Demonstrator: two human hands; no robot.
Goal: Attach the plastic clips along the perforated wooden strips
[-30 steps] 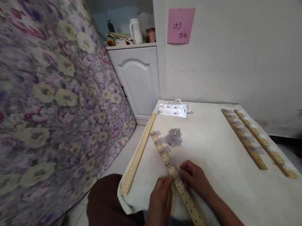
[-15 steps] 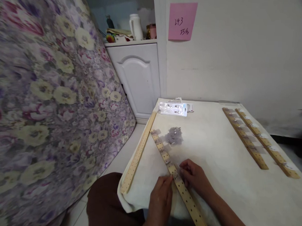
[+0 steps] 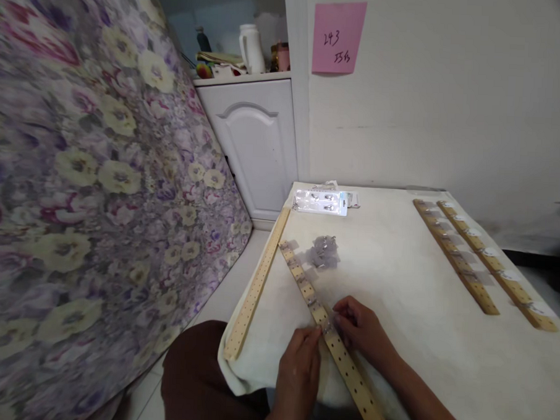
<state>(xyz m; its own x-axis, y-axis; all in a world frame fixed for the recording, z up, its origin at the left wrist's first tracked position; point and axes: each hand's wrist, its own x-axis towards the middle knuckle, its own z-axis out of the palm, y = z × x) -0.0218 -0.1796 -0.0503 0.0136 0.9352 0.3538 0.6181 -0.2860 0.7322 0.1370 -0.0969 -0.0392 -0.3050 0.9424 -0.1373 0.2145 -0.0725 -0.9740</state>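
A perforated wooden strip (image 3: 354, 377) lies diagonally across the near part of the table. Small metal pieces with clear, greyish plastic tabs (image 3: 300, 273) sit at intervals along its far half. From the left, my left hand (image 3: 299, 369) is closed, thumb and fingertips pressed at the strip's edge beside the nearest metal piece (image 3: 327, 327). My right hand (image 3: 364, 328) is closed on the other side, fingers curled at that piece's clear tab; its fingertips are partly hidden. Just beyond lies a heap of similar clear-tabbed metal pieces (image 3: 324, 252).
Another perforated strip (image 3: 257, 289) runs along the table's left edge. Two strips fitted with tabs (image 3: 454, 258) lie at the right. Clear packaging (image 3: 320, 202) rests at the back edge. A floral curtain (image 3: 100, 183) hangs at the left, with a white cabinet (image 3: 252, 147) behind.
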